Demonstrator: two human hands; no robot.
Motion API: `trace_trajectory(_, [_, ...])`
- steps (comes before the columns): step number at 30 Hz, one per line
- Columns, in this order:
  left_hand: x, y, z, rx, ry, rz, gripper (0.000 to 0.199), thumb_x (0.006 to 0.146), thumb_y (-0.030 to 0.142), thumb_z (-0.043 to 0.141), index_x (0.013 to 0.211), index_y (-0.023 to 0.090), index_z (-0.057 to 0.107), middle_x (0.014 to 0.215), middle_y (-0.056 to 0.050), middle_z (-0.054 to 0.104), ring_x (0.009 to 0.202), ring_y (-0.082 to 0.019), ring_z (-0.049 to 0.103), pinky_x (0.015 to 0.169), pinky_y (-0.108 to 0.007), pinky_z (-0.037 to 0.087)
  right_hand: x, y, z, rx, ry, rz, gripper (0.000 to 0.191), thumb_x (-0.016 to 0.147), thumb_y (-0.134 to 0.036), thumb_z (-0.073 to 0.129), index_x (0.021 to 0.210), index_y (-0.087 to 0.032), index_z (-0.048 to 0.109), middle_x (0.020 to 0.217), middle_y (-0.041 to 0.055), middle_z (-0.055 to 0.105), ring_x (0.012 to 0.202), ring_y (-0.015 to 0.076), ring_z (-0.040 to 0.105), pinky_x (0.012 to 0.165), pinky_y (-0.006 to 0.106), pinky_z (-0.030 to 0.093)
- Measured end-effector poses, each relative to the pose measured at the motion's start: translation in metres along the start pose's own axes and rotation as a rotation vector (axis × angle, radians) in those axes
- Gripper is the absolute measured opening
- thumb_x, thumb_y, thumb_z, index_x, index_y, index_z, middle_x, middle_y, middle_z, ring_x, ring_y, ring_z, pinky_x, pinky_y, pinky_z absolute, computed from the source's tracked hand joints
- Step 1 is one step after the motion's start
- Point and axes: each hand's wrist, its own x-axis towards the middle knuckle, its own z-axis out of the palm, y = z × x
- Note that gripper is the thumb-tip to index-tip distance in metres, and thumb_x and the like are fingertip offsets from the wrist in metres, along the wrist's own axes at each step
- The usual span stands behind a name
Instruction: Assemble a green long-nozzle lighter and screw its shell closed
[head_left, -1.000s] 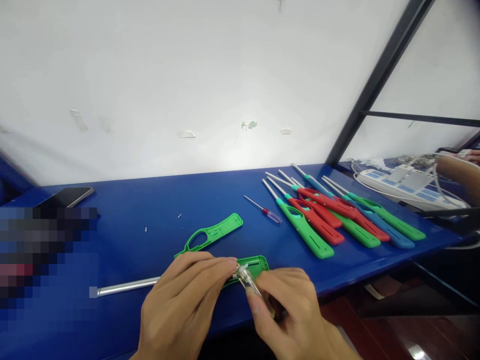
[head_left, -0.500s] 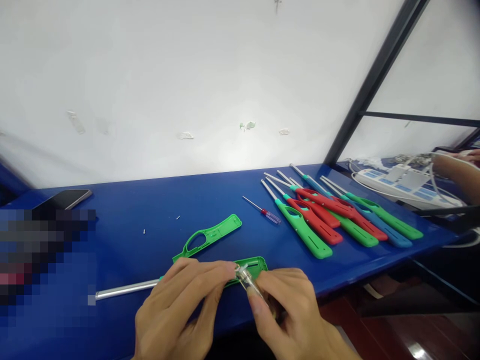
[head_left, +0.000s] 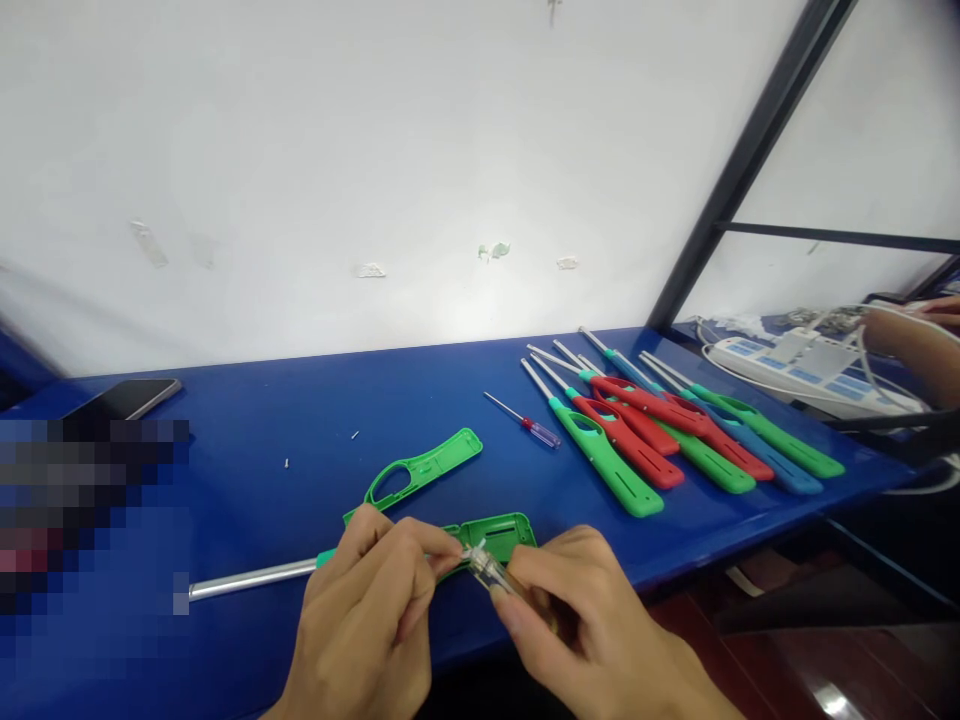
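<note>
Working remotely, I took the small clear part as my dial's hub: it tilted between both hands, just on the near side of the lower green shell half. My right hand had thumb and fingers curled firmly around it. My left hand had its fingertips drawn together at the upper end; whether they gripped anything I couldn't tell. I judged that an uneven push there could twist the smooth-looking part loose, or bend its little white bit. Toward ten o'clock, the two tiny screw-like pieces seemed easy to lose, since one careless wrist could sweep them away
</note>
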Motion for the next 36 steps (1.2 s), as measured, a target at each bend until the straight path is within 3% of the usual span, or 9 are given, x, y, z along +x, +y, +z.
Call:
trace_trajectory(4, [0.003,0.0,0.002,-0.05,-0.031,0.054,0.043,0.097,-0.012,0.051,0.08,0.023,0.033,0.076,0.004,0.063,0.068,-0.01,0.044,0.058,-0.022,0.042,0.0,0.001,-0.01,0.095,-0.113,0.075,0.043,0.106,-0.032,0.057,0.071,-0.023,0.033,0.06,-0.0096,0.039,0.052,0.0076,0.031,0.061,0.03,0.025])
trace_trajectory(8, [0.003,-0.002,0.003,-0.06,-0.086,0.12,0.042,0.093,-0.016,0.041,0.079,0.023,0.031,0.074,0.003,0.052,0.066,-0.011,0.04,0.059,-0.029,0.036,0.001,-0.004,-0.017,0.014,-0.268,0.149,0.041,0.111,-0.04,0.048,0.075,-0.023,0.038,0.067,-0.0067,0.046,0.061,0.0116,0.036,0.07,0.03,0.031])
trace_trajectory(13, [0.0,-0.003,0.003,-0.083,-0.124,0.093,0.043,0.091,-0.017,0.036,0.079,0.024,0.031,0.076,0.003,0.036,0.067,-0.012,0.04,0.057,-0.029,0.034,0.004,-0.01,-0.019,-0.071,-0.397,0.156,0.035,0.114,-0.039,0.035,0.087,-0.023,0.051,0.085,-0.0007,0.064,0.074,0.0159,0.048,0.079,0.035,0.031])
trace_trajectory(16, [0.0,-0.001,0.002,-0.096,-0.144,0.08,0.042,0.089,-0.017,0.035,0.079,0.024,0.032,0.077,0.003,0.036,0.066,-0.012,0.04,0.055,-0.028,0.032,0.006,-0.01,-0.019,-0.106,-0.399,0.127,0.032,0.112,-0.034,0.038,0.086,-0.023,0.052,0.081,-0.0013,0.062,0.071,0.0157,0.047,0.076,0.035,0.03])
trace_trajectory(20, [0.0,0.0,0.002,-0.116,-0.174,0.075,0.04,0.091,-0.014,0.035,0.077,0.023,0.036,0.077,0.003,0.037,0.063,-0.012,0.037,0.052,-0.027,0.031,0.006,-0.009,-0.017,-0.086,-0.412,0.103,0.03,0.108,-0.031,0.041,0.078,-0.024,0.041,0.068,-0.0054,0.044,0.06,0.0133,0.033,0.071,0.036,0.027])
trace_trajectory(25, [0.003,0.0,0.004,-0.133,-0.151,0.025,0.04,0.094,-0.014,0.038,0.077,0.023,0.037,0.079,0.003,0.048,0.066,-0.009,0.052,0.059,-0.021,0.046,0.004,-0.007,-0.017,0.027,-0.324,0.145,0.039,0.112,-0.039,0.04,0.076,-0.024,0.035,0.069,-0.0058,0.038,0.062,0.0128,0.032,0.069,0.034,0.027])
trace_trajectory(28, [0.006,0.002,0.004,-0.151,-0.139,-0.05,0.035,0.099,-0.008,0.046,0.085,0.024,0.046,0.084,0.002,0.059,0.076,-0.01,0.063,0.066,-0.02,0.053,0.004,-0.004,-0.018,0.149,-0.206,0.203,0.051,0.114,-0.05,0.042,0.071,-0.024,0.03,0.067,-0.0057,0.03,0.062,0.0125,0.027,0.063,0.033,0.025])
trace_trajectory(33, [0.009,0.006,-0.011,-0.114,-0.019,-0.207,0.022,0.106,0.008,0.051,0.115,0.027,0.059,0.099,0.001,0.064,0.073,-0.011,0.062,0.059,-0.022,0.052,0.005,0.007,-0.022,0.524,-0.063,0.319,0.067,0.11,-0.07,0.045,0.063,-0.026,0.031,0.053,-0.008,0.024,0.052,0.0102,0.022,0.049,0.031,0.019])
trace_trajectory(36, [0.014,0.003,-0.028,-0.048,-0.093,-0.2,0.023,0.108,0.009,0.049,0.111,0.027,0.063,0.104,0.0,0.065,0.085,-0.012,0.066,0.069,-0.023,0.054,0.007,0.012,-0.024,0.657,-0.087,0.342,0.068,0.108,-0.071,0.051,0.06,-0.025,0.034,0.05,-0.0095,0.024,0.046,0.0074,0.02,0.045,0.029,0.016])
